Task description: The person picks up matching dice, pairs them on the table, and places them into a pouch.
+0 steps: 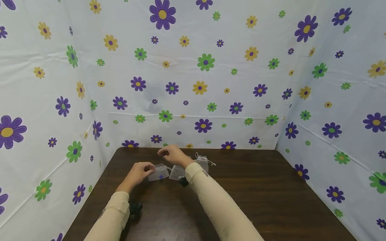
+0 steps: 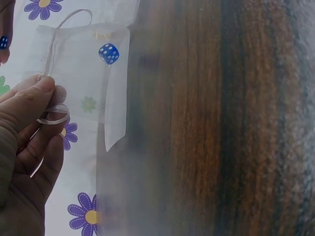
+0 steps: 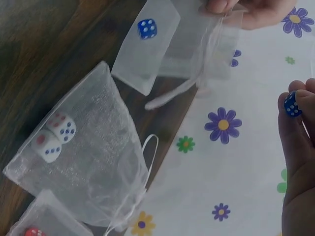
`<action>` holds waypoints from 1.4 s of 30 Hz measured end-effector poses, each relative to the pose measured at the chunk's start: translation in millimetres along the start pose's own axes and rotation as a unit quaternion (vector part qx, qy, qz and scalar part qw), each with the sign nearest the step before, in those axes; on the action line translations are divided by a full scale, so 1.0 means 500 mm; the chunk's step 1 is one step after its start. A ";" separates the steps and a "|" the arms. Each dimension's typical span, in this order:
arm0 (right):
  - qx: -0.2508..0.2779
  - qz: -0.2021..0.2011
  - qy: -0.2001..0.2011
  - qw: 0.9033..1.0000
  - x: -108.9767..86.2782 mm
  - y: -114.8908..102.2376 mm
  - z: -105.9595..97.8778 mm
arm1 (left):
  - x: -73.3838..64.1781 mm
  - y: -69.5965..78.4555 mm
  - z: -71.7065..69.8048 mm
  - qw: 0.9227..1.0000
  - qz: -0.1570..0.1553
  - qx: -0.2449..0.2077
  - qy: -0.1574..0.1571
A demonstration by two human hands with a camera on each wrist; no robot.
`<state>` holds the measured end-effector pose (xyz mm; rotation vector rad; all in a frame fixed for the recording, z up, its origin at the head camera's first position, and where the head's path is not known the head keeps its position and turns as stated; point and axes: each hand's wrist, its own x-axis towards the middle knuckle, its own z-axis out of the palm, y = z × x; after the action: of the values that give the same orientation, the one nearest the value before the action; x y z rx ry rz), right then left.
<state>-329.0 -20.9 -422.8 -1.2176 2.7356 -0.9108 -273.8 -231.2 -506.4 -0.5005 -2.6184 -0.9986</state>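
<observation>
At the table's left, my left hand [image 1: 140, 173] pinches the top of a sheer white drawstring pouch [image 2: 76, 59] between thumb and fingers. One blue die [image 2: 109, 53] with white dots shows low in that pouch. Higher and to the right, my right hand [image 1: 175, 156] holds a second blue die [image 3: 292, 104] between thumb and fingertips, apart from the pouch. Beside the held pouch lies another sheer pouch [image 3: 98, 152] with two white dice [image 3: 47, 146] inside.
A third pouch [image 3: 56, 219] with red [image 3: 34, 232] in its lower part lies past the white-dice one. In the head view, a pouch [image 1: 203, 162] with white cords is partly behind my right forearm. Flowered cloth [image 1: 205, 77] surrounds the dark wooden table [image 1: 256, 190].
</observation>
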 end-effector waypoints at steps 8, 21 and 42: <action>0.011 -0.022 -0.011 1.000 0.005 -0.010 0.008 | 0.002 0.000 0.002 1.000 0.007 -0.004 0.003; 0.034 0.047 -0.089 0.994 -0.021 0.030 0.047 | -0.003 0.003 -0.006 1.000 -0.013 0.008 0.010; -0.001 0.014 0.004 1.000 -0.001 0.020 0.016 | 0.030 0.044 -0.081 0.996 0.022 0.018 0.082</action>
<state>-333.4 -19.1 -434.7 -1.1751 2.7533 -0.9126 -272.1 -240.4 -458.9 -0.4471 -2.4652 -0.9363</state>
